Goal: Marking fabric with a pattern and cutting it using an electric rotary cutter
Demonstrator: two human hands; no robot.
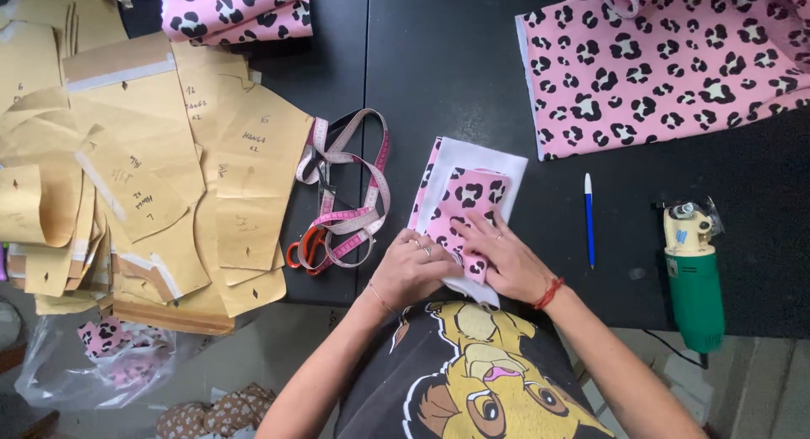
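pink spotted fabric piece on white sheet; left hand, right hand pressing flat, open.

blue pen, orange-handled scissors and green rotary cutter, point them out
blue pen point(589, 224), head view, on its barrel
orange-handled scissors point(305, 247), head view, on a handle loop
green rotary cutter point(695, 291), head view, on its green body

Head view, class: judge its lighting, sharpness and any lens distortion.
Head view: even, soft light, faint shadows; the black table shows little glare. The small pink leopard-print piece under the left hand and right hand is fairly sharp. The paper patterns at the left edge look softer and slightly bowed.
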